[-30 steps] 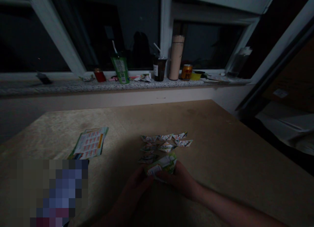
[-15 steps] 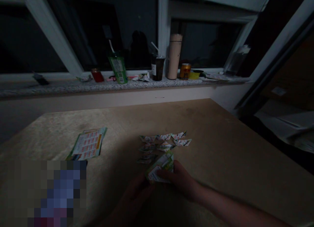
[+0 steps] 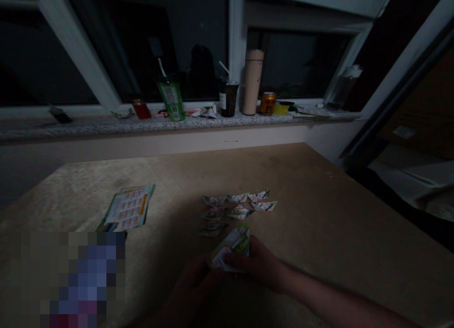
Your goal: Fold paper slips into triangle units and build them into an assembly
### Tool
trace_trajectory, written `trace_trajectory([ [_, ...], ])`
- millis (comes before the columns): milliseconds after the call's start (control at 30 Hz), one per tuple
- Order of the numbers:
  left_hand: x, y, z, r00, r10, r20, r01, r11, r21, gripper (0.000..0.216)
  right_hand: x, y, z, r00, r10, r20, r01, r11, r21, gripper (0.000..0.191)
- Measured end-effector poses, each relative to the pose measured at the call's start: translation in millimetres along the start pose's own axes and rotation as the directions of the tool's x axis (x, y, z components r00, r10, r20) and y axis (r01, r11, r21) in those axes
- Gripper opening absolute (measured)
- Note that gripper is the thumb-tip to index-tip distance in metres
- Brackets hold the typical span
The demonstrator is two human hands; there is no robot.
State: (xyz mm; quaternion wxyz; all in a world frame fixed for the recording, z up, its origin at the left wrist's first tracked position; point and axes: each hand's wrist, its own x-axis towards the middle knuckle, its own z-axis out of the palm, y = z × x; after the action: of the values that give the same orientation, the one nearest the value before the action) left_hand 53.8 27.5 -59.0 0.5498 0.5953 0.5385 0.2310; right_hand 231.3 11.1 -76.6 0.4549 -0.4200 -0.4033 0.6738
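Note:
Between my hands is a partly folded sheet of printed paper (image 3: 234, 245), green and white, above the near part of the table (image 3: 301, 176). My right hand (image 3: 260, 261) grips its right side, with the thumb lying across the front. At the lower left corner, my left hand (image 3: 198, 276) pinches the paper; its fingers are dim and partly in shadow. Just beyond the paper stand several small folded paper boats (image 3: 239, 212) in loose rows. A stack of flat printed flyers (image 3: 129, 207) lies to the left.
Along the granite sill (image 3: 117, 124) stand a green cup with a straw (image 3: 172, 101), a dark cup (image 3: 228, 101), a pink flask (image 3: 253, 82), an orange can (image 3: 267, 104) and a red jar (image 3: 141, 109). A pixelated patch covers the lower left.
Both hands and the folded paper have shifted slightly down towards me. The paper has tilted a little, and the boats and flyers stay where they were.

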Motion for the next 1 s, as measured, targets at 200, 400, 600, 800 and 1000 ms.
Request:
trace_trajectory([
  [200, -3.3, -3.5, 0.7, 0.999, -0.039, 0.027, 0.036, 0.995, 0.091, 0.045, 1.1, 0.7, -0.7, 0.998, -0.051, 0.029, 0.051, 0.999, 0.003, 0.04],
  [400, 0.8, -7.9, -1.0, 0.999, -0.01, 0.037, 0.006, 0.992, 0.124, 0.043, -3.6, -4.3, 3.3, 0.997, -0.052, 0.063, 0.055, 0.998, -0.038, 0.039],
  [600, -0.3, -12.5, -3.3, 0.995, -0.07, 0.066, 0.062, 0.991, 0.115, 0.045, -4.1, -2.7, 5.0, 0.99, -0.062, 0.126, 0.068, 0.997, -0.047, 0.04],
  [800, 0.9, -8.3, 0.0, 0.996, -0.057, 0.063, 0.057, 0.998, 0.0, 0.055, -1.2, -0.1, 3.7, 0.989, -0.092, 0.113, 0.097, 0.994, -0.041, 0.036],
  [1000, 1.7, -13.6, -3.0, 0.992, -0.016, 0.129, 0.007, 0.998, 0.07, 0.054, -1.9, 3.5, 3.1, 0.986, -0.09, 0.137, 0.099, 0.993, -0.062, 0.038],
])
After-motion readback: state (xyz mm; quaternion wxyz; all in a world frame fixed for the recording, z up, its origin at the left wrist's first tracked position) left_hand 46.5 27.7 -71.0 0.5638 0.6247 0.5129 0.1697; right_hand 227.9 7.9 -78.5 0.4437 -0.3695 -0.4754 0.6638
